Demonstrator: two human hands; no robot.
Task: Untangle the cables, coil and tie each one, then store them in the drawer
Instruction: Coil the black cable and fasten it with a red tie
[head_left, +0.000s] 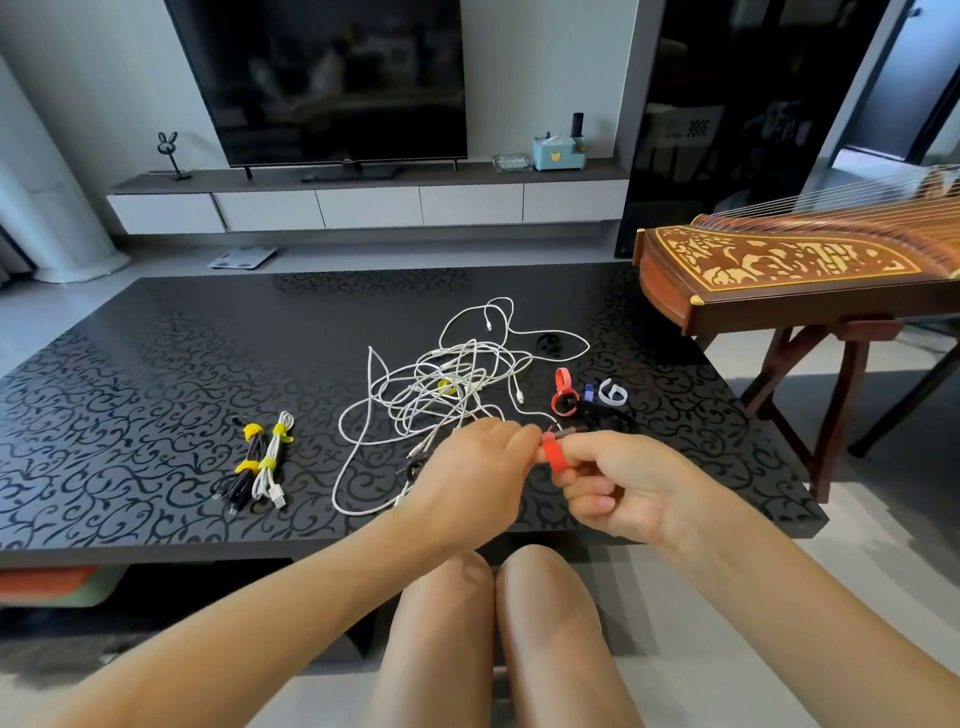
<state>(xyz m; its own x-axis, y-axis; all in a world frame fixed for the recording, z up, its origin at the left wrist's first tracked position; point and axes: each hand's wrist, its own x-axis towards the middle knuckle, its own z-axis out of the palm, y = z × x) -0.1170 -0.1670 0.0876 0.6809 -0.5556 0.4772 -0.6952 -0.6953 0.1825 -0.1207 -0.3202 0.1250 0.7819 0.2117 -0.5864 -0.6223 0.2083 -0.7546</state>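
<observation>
1. Soft, even daylight fills my room; shadows are faint.
2. My table (156, 364) shows a pale sheen along its far edge; the TV (322, 78) holds dim reflections.
3. Wide-angle bending curves the outer lines; my left forearm (234, 623) looks slightly soft.

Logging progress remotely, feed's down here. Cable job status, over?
Hands: left hand and right hand both pinching red tie. Done: two coiled cables, yellow-tied. In the way: white tangle, unsorted, just beyond the hands.
</observation>
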